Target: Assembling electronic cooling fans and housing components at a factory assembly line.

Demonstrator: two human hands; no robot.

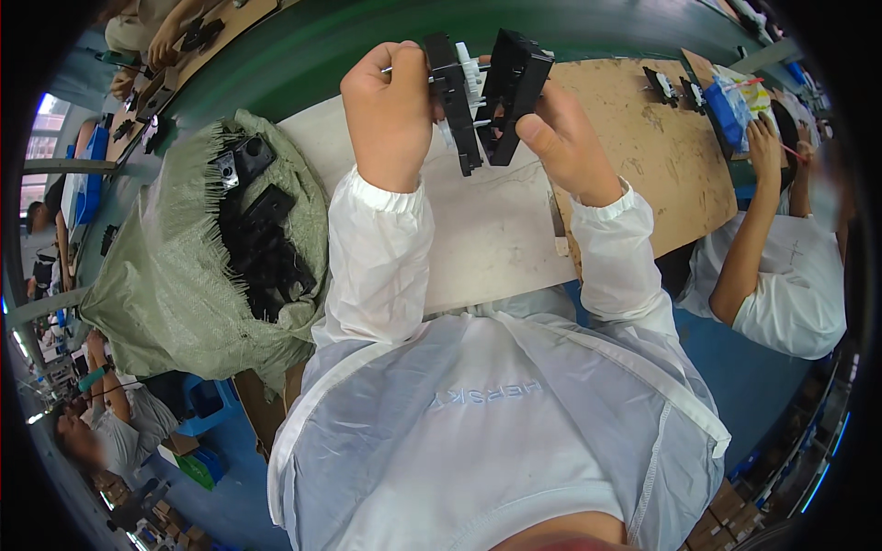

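- Blk plate [452, 115] + blk housing [520, 78]: held up over pale board [491, 234], white gears [470, 78] betw. them.
- L hand [390, 119]: thumb & fingers clamped on plate; fingertips mostly hidden behind it.
- R hand [574, 142]: clamped on housing, thumb at its lower edge, other fingers mostly out of sight behind.
- Sack [152, 294]: green, woven, frayed open mouth, L of board; blk parts [266, 243] piled in it, lower ones hidden, can't count.
- Carton [251, 404]: below sack, mostly hidden, contents can't tell.
- Blue bin [723, 115]: far R, by co-worker's hand [763, 142]; contents unclear.
- Far L: small, blurry, cut by lens rim.
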